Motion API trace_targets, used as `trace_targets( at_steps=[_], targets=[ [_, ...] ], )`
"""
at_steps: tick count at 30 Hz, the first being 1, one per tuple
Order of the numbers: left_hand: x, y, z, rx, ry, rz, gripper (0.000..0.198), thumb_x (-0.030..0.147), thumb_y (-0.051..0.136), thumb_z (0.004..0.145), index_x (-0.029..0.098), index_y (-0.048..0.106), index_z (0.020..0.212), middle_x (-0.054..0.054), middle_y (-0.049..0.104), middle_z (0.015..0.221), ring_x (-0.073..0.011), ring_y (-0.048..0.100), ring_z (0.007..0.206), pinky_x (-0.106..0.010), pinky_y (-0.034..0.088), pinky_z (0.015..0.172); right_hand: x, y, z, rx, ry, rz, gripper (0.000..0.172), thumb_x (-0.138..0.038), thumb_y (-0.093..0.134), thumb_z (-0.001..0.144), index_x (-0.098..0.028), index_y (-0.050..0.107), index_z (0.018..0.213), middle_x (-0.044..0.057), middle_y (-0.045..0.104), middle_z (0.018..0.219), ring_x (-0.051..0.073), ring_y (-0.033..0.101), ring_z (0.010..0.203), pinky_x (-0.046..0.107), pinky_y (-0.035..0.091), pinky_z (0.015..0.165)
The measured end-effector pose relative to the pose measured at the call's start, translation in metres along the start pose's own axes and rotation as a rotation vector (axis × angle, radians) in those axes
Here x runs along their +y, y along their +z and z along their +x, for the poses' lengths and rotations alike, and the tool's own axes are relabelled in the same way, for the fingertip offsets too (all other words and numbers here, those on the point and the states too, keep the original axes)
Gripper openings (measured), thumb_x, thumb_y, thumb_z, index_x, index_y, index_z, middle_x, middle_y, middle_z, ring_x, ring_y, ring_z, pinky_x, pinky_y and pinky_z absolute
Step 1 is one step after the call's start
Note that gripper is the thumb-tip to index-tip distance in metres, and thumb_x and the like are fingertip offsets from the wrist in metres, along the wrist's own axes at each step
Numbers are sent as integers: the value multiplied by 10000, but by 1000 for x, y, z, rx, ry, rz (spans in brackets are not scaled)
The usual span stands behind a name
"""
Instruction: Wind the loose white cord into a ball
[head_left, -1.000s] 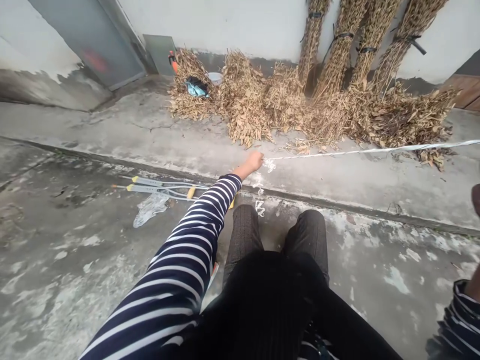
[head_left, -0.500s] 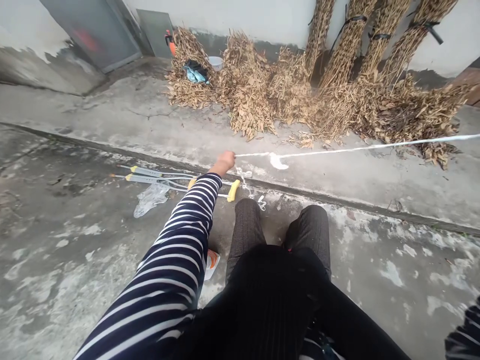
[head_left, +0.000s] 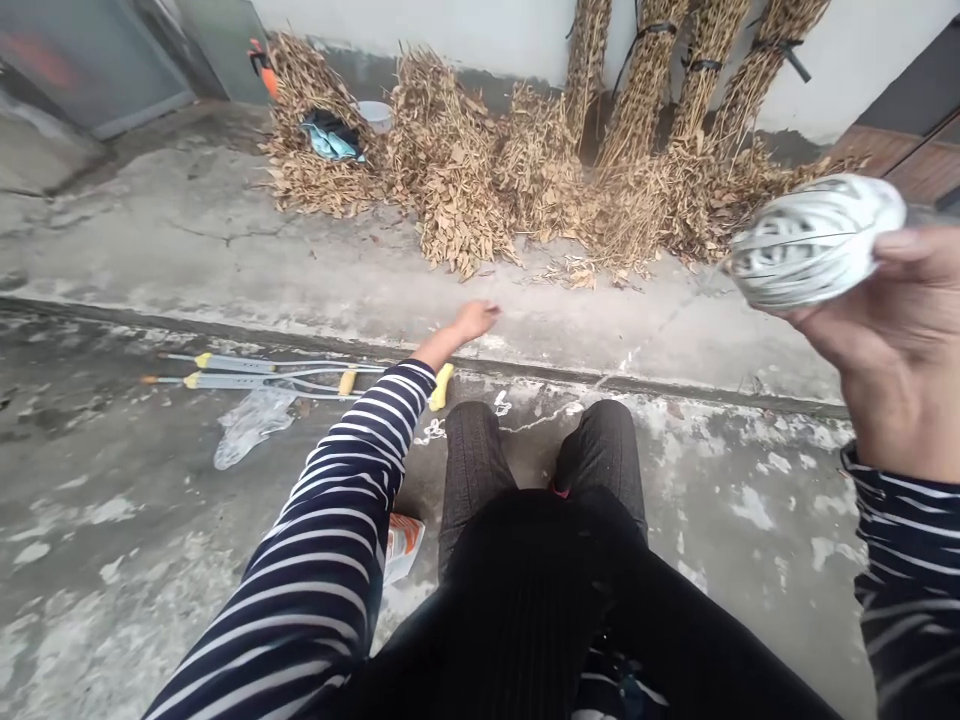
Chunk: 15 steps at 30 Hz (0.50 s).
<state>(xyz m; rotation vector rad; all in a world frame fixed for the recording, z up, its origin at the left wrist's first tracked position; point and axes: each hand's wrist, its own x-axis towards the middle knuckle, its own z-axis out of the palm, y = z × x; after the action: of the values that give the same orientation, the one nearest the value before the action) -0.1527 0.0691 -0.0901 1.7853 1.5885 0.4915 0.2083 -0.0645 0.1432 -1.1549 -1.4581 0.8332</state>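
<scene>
At the right, my right hand is wrapped round a ball of white string, an oval bundle with strands wound across it. A blurred, slack strand of the string runs down from the ball toward the ground by my knees. My left hand is stretched forward over the concrete ledge, small in view, its fingers loosely apart with no string seen in them. Below it, loose loops of white string lie on the ground beside my left knee.
A pair of crutches lies on the ground at the left, with a clear plastic bag beside them. An orange-and-white box stands by my left leg. Dried plant bundles lean along the wall. A step edge crosses the floor.
The taut string has left my left hand and gone slack, dropping to the ground. My right hand has come into view from the right with the ball of string. The view has shifted right.
</scene>
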Motion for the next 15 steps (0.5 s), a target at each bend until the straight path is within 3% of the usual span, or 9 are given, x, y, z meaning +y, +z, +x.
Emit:
trace_targets(
  at_steps=[2, 3, 6, 8, 11, 15],
  targets=[
    [48, 13, 6, -29, 148, -114, 322, 258, 586, 1017, 179, 702, 1308, -66, 719, 1383, -197, 636, 1297, -333, 463, 1164, 1, 15, 6, -84, 115, 170, 311, -321, 679, 557, -265, 708, 862, 5, 761, 1209, 298, 649, 1321, 461, 581, 963],
    [72, 19, 5, -36, 288, -265, 348, 291, 595, 1025, 181, 692, 1340, -84, 701, 1416, -214, 634, 1318, -374, 462, 1177, 3, 23, 9, -108, 175, 235, 316, -289, 673, 520, -249, 699, 832, 12, 764, 1202, 318, 647, 1323, 472, 583, 952],
    [136, 34, -7, -127, 599, -569, 390, 342, 659, 1002, 241, 674, 1378, -69, 740, 1332, -222, 674, 1277, -435, 485, 1150, 9, 44, 14, -121, 317, 308, 324, -266, 721, 503, -224, 688, 823, 29, 761, 1211, 354, 674, 1270, 501, 623, 922],
    [161, 43, -19, -159, 663, -626, 291, 371, 666, 1002, 219, 735, 1241, -60, 791, 1123, -211, 731, 1137, -425, 521, 1085, 15, 50, 14, -154, 366, 340, 356, -264, 758, 543, -234, 705, 894, 37, 759, 1220, 359, 686, 1244, 514, 657, 898],
    [166, 50, -34, -133, 642, -621, 315, 422, 601, 1035, 154, 750, 963, -48, 752, 781, -178, 748, 854, -363, 561, 940, 28, 46, 13, -239, 361, 353, 419, -265, 776, 623, -279, 711, 1036, 20, 764, 1176, 349, 689, 1238, 523, 687, 860],
    [131, 48, -44, -132, 556, -588, 360, 449, 580, 1029, 155, 708, 863, -46, 746, 755, -149, 720, 764, -304, 551, 851, 52, 26, 10, -180, 366, 445, 397, -275, 748, 670, -304, 689, 1061, -25, 760, 1178, 290, 669, 1276, 481, 679, 903]
  ],
)
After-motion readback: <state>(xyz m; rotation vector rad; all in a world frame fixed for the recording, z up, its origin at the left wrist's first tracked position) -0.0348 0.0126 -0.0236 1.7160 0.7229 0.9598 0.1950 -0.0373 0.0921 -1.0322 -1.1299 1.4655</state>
